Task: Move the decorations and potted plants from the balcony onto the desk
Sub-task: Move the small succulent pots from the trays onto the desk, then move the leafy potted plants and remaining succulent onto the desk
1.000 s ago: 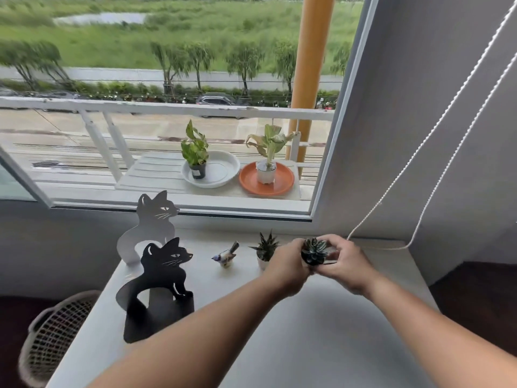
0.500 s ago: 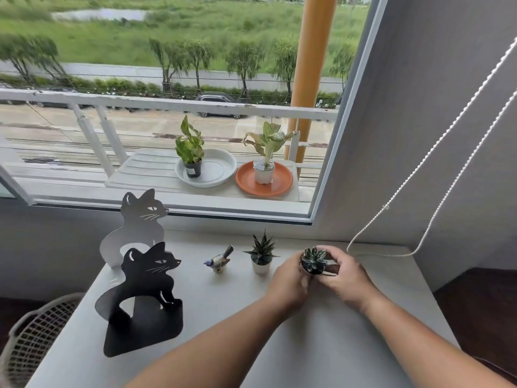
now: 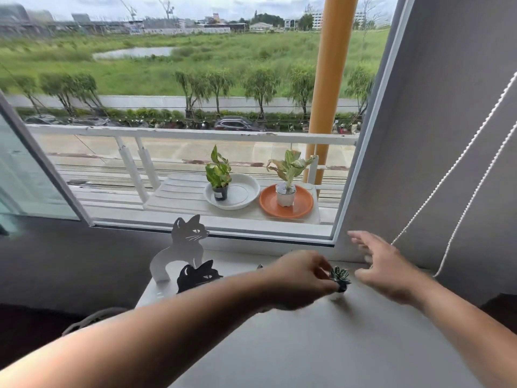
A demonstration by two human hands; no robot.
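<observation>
The left hand (image 3: 300, 278) pinches the small dark succulent (image 3: 340, 277) at its pot with thumb and fingertips, the pot resting on the white worktop (image 3: 321, 340) near the back wall. The right hand (image 3: 383, 271) has let go: half a second ago both hands cupped the plant, and now it is spread, fingers loose and blurred with motion, just beside the succulent and drawn a little toward the window corner. That suggests this pot is as good as placed, with only the left hand's release remaining.

Left of the hands, the black cat cutout (image 3: 197, 277) and the white cat cutout (image 3: 181, 247) stand on the worktop, partly covered by the left forearm; the bird figurine and the second small succulent seen a moment ago are now hidden behind that arm.

Out through the open window, on the balcony table (image 3: 179, 191), two potted plants wait: a green leafy one in a black pot (image 3: 219, 177) standing in a white saucer (image 3: 246, 193), and a pale variegated one in a white pot (image 3: 286, 177) on an orange saucer (image 3: 300, 207). Judging by these, the task is well along but unfinished, and the freed right hand seems bound for them next
</observation>
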